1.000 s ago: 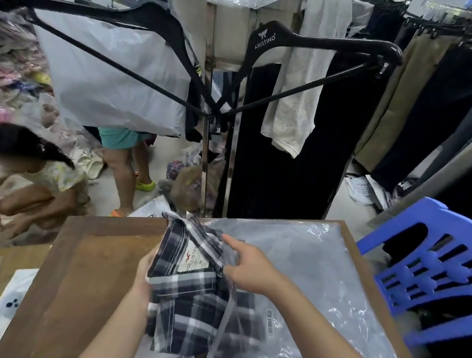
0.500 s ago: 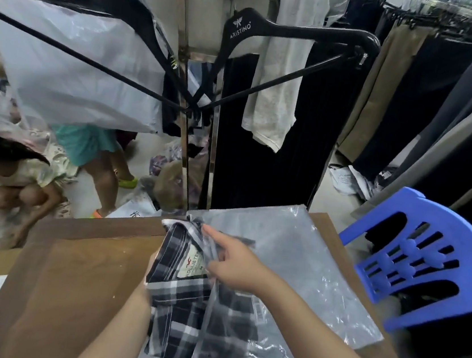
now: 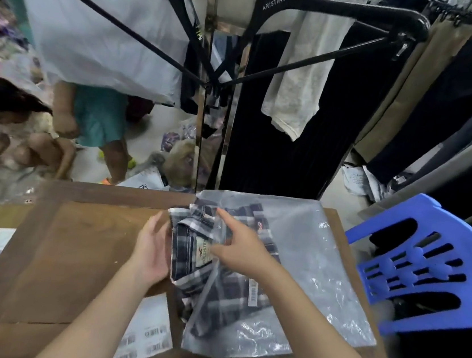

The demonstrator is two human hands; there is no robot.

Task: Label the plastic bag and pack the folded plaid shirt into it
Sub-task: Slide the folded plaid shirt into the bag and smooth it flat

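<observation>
head-worn wide view, facing forward-down, close over wooden table (image 3: 77, 248)

the light is soft, even and rather dim, casting only faint shadows. small glints of glare sit on the plastic bag (image 3: 299, 279) and the hanging white sheet (image 3: 98, 28). wide-angle distortion bends the edges; the left side smears with motion blur.

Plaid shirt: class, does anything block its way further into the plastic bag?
Nothing visible blocks it. The plaid shirt is already partly inside the plastic bag; the right hand holds the bag's mouth, the left hand pushes.
</observation>
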